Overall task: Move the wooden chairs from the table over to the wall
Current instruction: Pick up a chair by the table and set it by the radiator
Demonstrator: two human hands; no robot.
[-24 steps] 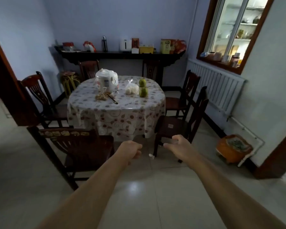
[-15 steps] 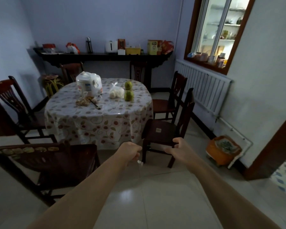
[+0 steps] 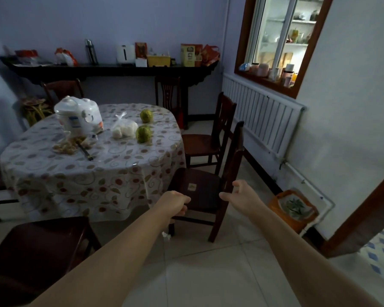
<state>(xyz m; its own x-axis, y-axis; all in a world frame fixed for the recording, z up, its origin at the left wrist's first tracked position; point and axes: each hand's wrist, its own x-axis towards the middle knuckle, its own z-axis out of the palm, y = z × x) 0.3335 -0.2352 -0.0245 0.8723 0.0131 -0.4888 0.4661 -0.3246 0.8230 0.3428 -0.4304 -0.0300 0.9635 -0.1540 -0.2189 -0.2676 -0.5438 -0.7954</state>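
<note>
My left hand [image 3: 175,203] was curled around the front edge of the chair [image 3: 200,191] seat; my right hand [image 3: 239,197] hung spread and empty just beside the seat's right edge. The chair stood against the table [image 3: 93,165], its back beyond my right hand

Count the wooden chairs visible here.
5: nearest chair by the hands, one beyond it, one bottom left, two by the sideboard. A dark shape at the left edge may be another.
</note>
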